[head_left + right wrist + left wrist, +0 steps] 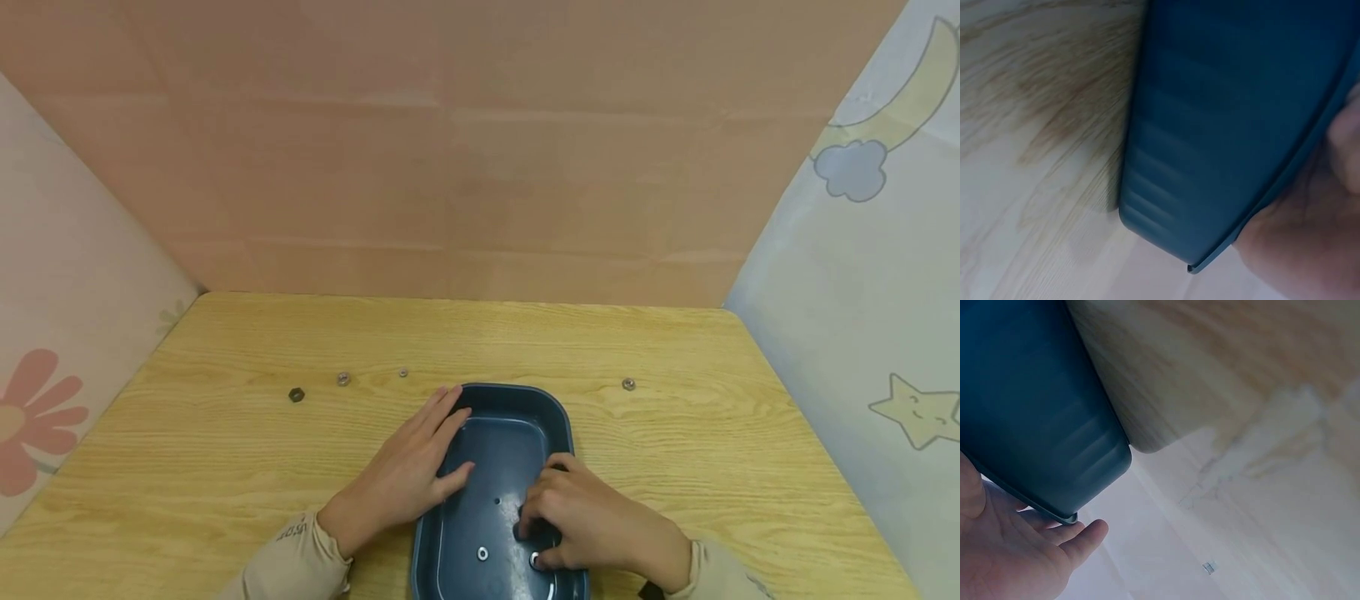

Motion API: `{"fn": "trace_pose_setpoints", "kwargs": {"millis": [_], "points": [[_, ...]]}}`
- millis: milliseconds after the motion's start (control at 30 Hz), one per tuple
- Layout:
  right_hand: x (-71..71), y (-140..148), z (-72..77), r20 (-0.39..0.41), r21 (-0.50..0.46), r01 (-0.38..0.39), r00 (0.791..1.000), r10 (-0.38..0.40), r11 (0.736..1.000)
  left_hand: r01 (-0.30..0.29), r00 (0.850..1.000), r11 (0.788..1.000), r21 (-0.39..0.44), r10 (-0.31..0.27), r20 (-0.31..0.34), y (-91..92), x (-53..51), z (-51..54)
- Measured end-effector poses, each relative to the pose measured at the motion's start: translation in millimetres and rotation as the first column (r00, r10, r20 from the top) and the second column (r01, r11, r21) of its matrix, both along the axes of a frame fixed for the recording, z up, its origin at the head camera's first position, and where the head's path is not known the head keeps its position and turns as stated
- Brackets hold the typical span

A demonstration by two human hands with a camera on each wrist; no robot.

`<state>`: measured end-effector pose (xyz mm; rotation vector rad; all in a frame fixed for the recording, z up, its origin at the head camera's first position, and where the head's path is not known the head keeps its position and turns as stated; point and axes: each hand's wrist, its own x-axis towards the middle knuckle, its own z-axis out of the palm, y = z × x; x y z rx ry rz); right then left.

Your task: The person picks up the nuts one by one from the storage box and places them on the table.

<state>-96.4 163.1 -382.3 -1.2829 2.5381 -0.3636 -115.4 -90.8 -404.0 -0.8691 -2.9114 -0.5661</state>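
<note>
A dark blue tray (491, 450) lies lengthwise before the person. The left hand (408, 471) rests over its left rim, fingers nearly straight; in the left wrist view, the left hand (1029, 550) is beside the tray's rim (1054, 515). Inside the tray, the right hand (581, 517) has bent fingers, its thumb touching a small metal nut (534, 560); whether it pinches the nut is unclear. Another nut (482, 553) and a tiny one (497, 501) lie on the tray floor. The right wrist view shows the right hand (1310, 231) at the tray's rim, fingertips hidden.
On the wooden table (675, 433) beyond the tray lie a dark nut (296, 394), a silver nut (343, 379) and a smaller one (402, 372) at left, plus a nut (628, 384) at right. Patterned walls stand at both sides, a brown panel (450, 167) behind.
</note>
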Motion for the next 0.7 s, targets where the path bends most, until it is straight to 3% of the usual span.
{"fn": "trace_pose_setpoints", "kwargs": {"millis": [300, 500, 700], "points": [[2.7, -3.3, -2.5, -0.053, 0.038, 0.041, 0.998, -0.039, 0.998, 0.004, 1.000, 1.000, -0.001, -0.004, -0.017, -0.3, -1.1, 0.4], [4.2, -4.8, -3.1, -0.043, 0.065, 0.068, 0.997, -0.065, 0.996, 0.002, 1.000, 1.000, -0.004, -0.002, -0.009, 0.1, -0.8, 0.2], [5.3, -4.4, -5.0, -0.088, 0.052, 0.060, 0.995, -0.055, 0.997, 0.002, 1.000, 1.000, -0.001, -0.002, -0.002, 0.4, -0.5, 0.4]]}}
